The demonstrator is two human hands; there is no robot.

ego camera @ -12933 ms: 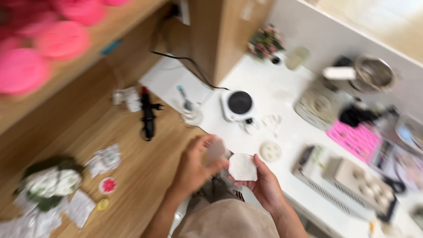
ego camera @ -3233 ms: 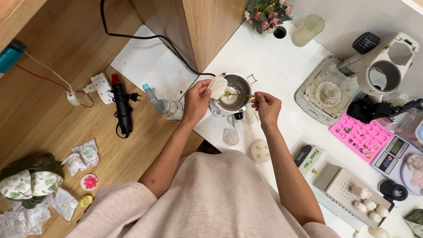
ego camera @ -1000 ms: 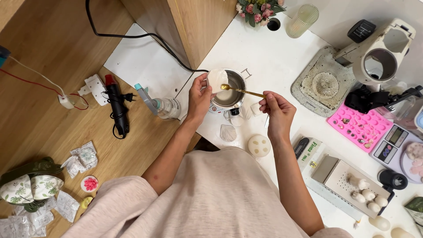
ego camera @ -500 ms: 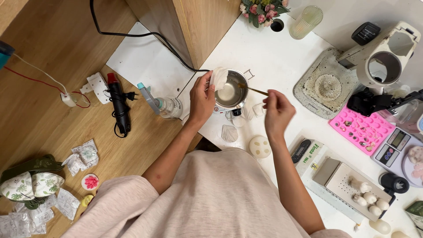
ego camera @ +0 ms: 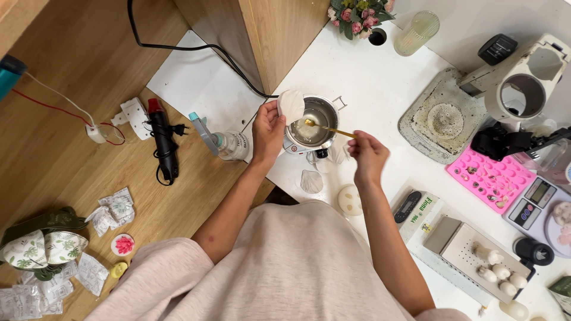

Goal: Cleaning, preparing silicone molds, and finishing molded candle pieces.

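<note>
White worktop [ego camera: 380, 89] carries a small steel pot [ego camera: 310, 123] of clear melt. Left hand [ego camera: 267, 128] pinches a pale disc [ego camera: 291, 106] at the pot's rim; it looks light and brittle, best held by its edge. Right hand [ego camera: 367, 156] is closed on a thin spoon [ego camera: 329, 127] dipped in the pot.

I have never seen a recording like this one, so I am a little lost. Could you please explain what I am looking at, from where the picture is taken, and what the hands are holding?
There is no machine here. A person wears a camera on the head, so the single picture looks straight down at their own arms. The left hand holds a pale shell-shaped piece over the edge of a small metal pot. The right hand holds a thin gold spoon whose tip is inside the pot. The pot stands on a white table. Around it lie a pink mould tray, a small scale, a ribbed glass and flowers.
</note>
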